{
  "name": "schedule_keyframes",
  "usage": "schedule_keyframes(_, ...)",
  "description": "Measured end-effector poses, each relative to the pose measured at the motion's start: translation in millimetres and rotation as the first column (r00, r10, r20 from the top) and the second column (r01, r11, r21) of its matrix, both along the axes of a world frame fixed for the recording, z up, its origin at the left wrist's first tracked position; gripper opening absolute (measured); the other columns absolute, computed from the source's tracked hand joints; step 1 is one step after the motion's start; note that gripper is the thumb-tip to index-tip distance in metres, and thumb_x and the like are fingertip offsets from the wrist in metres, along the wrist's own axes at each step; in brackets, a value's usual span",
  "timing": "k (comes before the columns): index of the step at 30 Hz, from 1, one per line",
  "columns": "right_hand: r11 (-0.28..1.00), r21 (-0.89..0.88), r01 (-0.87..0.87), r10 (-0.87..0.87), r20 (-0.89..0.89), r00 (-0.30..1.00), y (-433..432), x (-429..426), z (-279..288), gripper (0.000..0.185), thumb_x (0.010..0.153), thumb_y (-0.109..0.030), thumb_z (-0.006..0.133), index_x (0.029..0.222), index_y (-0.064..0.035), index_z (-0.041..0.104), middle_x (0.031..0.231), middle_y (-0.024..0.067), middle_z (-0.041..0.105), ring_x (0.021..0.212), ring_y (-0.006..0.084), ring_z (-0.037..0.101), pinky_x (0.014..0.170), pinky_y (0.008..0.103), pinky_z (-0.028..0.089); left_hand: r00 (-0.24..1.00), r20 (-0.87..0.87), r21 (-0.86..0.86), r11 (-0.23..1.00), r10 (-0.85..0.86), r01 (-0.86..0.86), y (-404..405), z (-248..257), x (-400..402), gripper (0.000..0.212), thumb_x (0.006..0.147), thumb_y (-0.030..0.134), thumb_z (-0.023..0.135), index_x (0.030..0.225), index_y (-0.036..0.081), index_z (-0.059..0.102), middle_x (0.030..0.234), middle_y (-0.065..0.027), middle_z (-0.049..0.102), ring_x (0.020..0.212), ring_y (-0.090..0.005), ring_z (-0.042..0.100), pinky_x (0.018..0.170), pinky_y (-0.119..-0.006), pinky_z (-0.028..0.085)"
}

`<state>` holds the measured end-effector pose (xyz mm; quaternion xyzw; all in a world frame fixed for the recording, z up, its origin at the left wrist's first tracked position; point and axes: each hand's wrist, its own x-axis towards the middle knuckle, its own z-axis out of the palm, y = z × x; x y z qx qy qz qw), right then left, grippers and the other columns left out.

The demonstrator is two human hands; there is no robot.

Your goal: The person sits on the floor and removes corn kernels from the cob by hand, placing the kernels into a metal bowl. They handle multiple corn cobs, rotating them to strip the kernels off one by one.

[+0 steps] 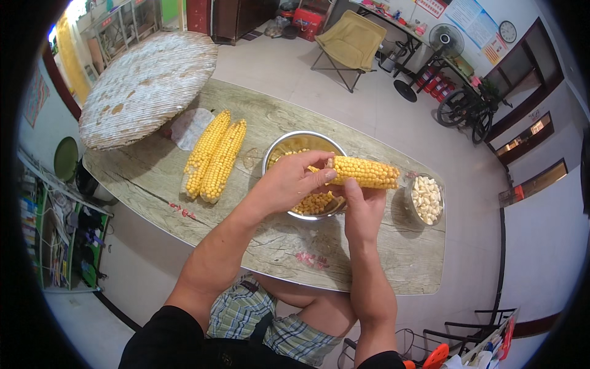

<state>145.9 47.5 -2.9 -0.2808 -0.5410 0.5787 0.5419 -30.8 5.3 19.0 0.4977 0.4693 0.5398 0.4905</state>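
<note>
An ear of yellow corn (366,171) lies nearly level between my two hands, above the right part of a steel bowl (304,133). My left hand (295,180) grips its left end, thumb and fingertips against the kernels. From below, my right hand (366,203) supports the ear, with the thumb on its near side. Loose corn kernels (313,204) lie in the bowl, partly covered by my left hand. To the left, two more ears of corn (207,157) rest side by side on the wood-patterned table (286,244); a few kernel places on them are bare.
A glass bowl of peeled garlic cloves (426,200) stands near the table's right end. At the far left, a large round whitish ribbed board (150,90) overhangs the table edge, beside a pale cloth-like piece (191,129). Beyond the table stands a folding chair (352,41).
</note>
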Motion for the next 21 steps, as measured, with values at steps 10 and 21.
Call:
schedule_keyframes(10, 0.989, -0.050, -0.142, 0.131, -0.185, 0.974, 3, 7, 4, 0.044, 0.101, -0.012, 0.064, 0.140, 0.0024, 0.047, 0.126, 0.0153, 0.062, 0.107, 0.0235, 0.070, 0.086, 0.0350, 0.063, 0.970, -0.186, 0.059, 0.987, 0.159, -0.151, 2, -1, -3, 0.040, 0.097, 0.010, 0.066, 0.134, -0.004, 0.064, 0.109, -0.0082, 0.071, 0.086, -0.0097, 0.066, 0.075, -0.025, 0.055)
schedule_keyframes(21, 0.986, -0.040, -0.161, 0.166, 0.259, 0.951, -3, 7, 20, 0.054, 0.091, -0.004, 0.074, 0.140, 0.0059, 0.052, 0.124, 0.0151, 0.067, 0.113, 0.0205, 0.066, 0.092, 0.0324, 0.057, 0.908, -0.258, 0.303, 0.920, 0.331, -0.250, 3, 0, -8, 0.035, 0.094, 0.002, 0.060, 0.127, -0.001, 0.068, 0.120, -0.0094, 0.068, 0.096, -0.0128, 0.066, 0.085, -0.026, 0.054)
